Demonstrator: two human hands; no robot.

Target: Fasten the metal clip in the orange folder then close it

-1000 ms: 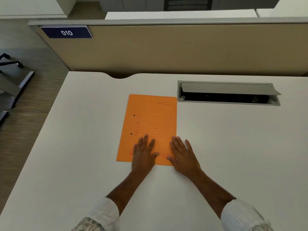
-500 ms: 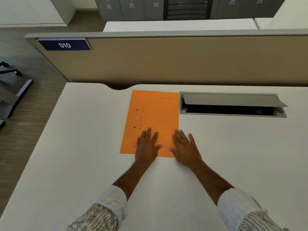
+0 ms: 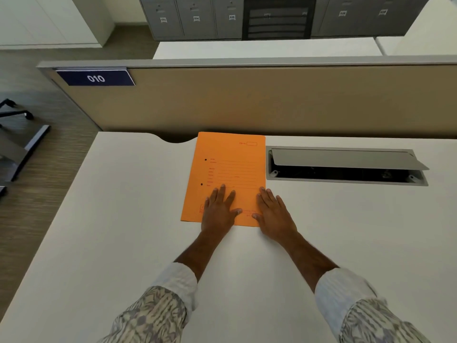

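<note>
Orange folder (image 3: 226,177) lies shut on the worktop (image 3: 123,219), now nearer the far edge than 1 second ago, left hand (image 3: 218,211) and right hand (image 3: 274,214) still flat, fingers spread, gripping nothing, so the task looks finished.

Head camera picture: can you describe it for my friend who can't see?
Two hands, left and right, lie flat on the near end of a closed orange folder on a white desk. An open cable tray sits right of it.
</note>
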